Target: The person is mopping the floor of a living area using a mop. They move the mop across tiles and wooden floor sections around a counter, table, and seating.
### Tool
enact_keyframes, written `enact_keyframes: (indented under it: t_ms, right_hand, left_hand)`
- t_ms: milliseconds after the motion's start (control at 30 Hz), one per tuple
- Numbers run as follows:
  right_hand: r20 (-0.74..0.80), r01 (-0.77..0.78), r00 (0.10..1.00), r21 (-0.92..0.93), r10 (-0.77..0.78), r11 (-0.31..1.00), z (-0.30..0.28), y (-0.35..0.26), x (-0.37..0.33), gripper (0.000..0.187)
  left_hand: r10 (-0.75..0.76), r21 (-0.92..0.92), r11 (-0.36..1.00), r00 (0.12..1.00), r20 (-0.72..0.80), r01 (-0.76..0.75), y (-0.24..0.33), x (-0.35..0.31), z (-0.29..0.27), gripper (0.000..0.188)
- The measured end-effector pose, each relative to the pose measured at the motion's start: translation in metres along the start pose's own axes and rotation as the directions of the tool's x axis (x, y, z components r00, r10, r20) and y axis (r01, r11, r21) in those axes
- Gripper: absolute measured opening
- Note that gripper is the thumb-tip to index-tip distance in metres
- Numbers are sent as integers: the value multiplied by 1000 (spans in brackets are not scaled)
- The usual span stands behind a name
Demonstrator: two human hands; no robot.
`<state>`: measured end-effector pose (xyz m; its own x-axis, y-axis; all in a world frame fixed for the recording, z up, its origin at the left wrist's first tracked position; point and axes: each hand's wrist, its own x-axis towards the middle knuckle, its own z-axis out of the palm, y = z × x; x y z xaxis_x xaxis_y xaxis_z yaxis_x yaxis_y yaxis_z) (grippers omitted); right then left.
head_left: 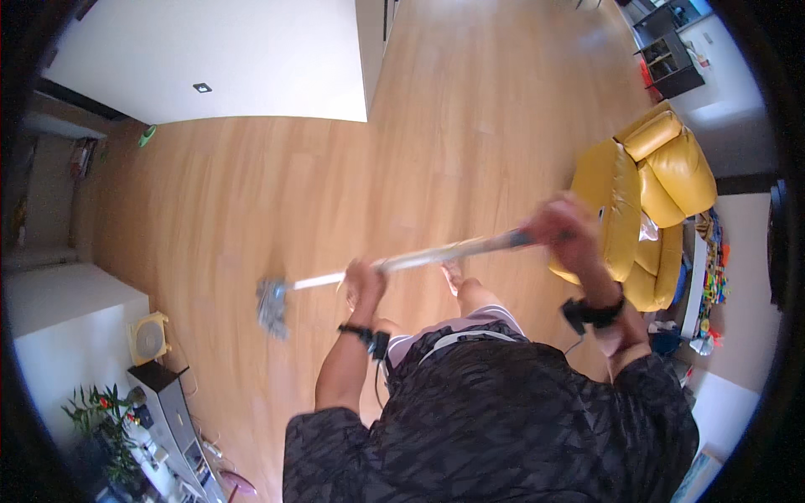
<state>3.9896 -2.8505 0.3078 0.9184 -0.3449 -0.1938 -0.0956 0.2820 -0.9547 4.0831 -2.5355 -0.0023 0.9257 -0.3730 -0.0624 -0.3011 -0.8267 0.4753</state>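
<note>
A mop (428, 256) with a pale pole slants across the view in front of my body. My left hand (365, 283) is closed round the lower part of the pole, not far from the mop head. Smeared by motion, my right hand (563, 228) grips the dark upper end of the handle. The grey-blue mop head (272, 308) rests on the wooden floor to my left, its strands blurred. Both wrists wear black straps with small devices.
A yellow sofa (616, 193) stands at the right, with a shelf of colourful small items (714, 272) beyond it. A white wall block (251, 63) juts in ahead. At lower left are a fan (149, 339), a grey cabinet (172, 402) and a potted plant (113, 432).
</note>
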Motion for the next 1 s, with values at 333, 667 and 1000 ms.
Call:
enact_keyframes:
  t_ms: [333,667,1000]
  right_hand:
    - [-86,445,848,-422,-523,790,-132,-143,-96,24]
    - [157,471,871,2,-465,882,-76,-169,-65,28]
    - [496,-4,861,228,-112,974,104,-13,0,33]
  left_hand:
    - [404,-391,850,913,52,-353,314,128,50,11]
    - [201,-399,897,979,-20,-192,265,74,-3,11]
    - [-513,-257,852,828,-229,457,-11,-153,-14,25]
